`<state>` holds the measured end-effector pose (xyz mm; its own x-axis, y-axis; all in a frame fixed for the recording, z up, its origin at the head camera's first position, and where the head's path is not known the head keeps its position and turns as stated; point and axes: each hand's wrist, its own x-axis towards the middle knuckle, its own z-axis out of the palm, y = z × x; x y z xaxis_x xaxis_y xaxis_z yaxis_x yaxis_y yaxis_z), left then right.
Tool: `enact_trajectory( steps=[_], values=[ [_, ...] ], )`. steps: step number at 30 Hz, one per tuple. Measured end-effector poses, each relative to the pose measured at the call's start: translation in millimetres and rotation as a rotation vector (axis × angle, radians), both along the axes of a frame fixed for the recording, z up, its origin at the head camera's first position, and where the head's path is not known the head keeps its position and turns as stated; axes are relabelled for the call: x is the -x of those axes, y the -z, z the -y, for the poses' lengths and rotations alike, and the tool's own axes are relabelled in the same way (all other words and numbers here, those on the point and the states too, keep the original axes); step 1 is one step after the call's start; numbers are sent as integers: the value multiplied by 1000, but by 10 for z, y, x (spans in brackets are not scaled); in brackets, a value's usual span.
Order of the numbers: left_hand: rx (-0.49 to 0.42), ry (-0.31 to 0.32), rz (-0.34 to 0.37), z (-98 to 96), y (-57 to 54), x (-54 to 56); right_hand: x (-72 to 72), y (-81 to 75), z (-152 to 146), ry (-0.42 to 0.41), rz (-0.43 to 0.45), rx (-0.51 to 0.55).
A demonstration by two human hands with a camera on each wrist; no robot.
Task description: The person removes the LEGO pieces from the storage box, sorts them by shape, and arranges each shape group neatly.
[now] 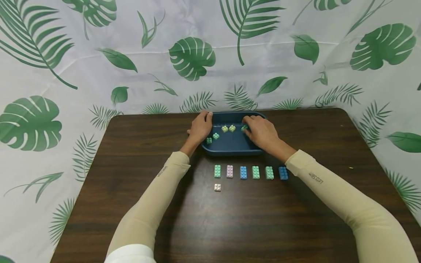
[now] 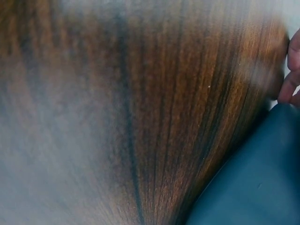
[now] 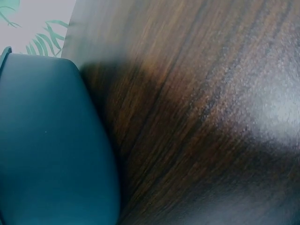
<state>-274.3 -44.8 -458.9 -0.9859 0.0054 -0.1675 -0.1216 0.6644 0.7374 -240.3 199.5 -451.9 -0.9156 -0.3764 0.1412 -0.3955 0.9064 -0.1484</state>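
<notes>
A dark blue tray [image 1: 235,151] lies at the far side of the table. My left hand [image 1: 201,126] grips its left rim, and fingertips [image 2: 291,86] show at the tray's edge in the left wrist view. Over the tray's right side reaches my right hand [image 1: 263,132], its thumb and fingers pinching a dark green toy brick [image 1: 244,127]. Two yellow-green bricks, one left [image 1: 224,128] and one right [image 1: 232,128], lie in the tray. Farther left inside are a light green brick [image 1: 215,136] and a green brick [image 1: 209,140]. The right wrist view shows the tray's outer wall [image 3: 51,140] but no fingers.
In front of the tray, several longer bricks stand in a row, from a green one [image 1: 217,171] through a pink one [image 1: 229,171] to a dark blue one [image 1: 283,173]. A small pale pink brick [image 1: 217,187] lies nearer on the brown table [image 1: 230,230]. Leaf-printed cloth [image 1: 197,84] hangs behind.
</notes>
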Motion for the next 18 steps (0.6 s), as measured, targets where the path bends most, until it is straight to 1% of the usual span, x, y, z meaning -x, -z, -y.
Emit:
enact_trajectory(
  steps=[3, 11, 18],
  values=[
    [8, -6, 14, -10, 18, 28, 4, 8, 0, -2, -8, -1],
    [-25, 8, -22, -3, 7, -24, -6, 34, -5, 1, -12, 13],
    [-33, 5, -13, 15, -12, -13, 17, 39, 2, -11, -21, 24]
  ],
)
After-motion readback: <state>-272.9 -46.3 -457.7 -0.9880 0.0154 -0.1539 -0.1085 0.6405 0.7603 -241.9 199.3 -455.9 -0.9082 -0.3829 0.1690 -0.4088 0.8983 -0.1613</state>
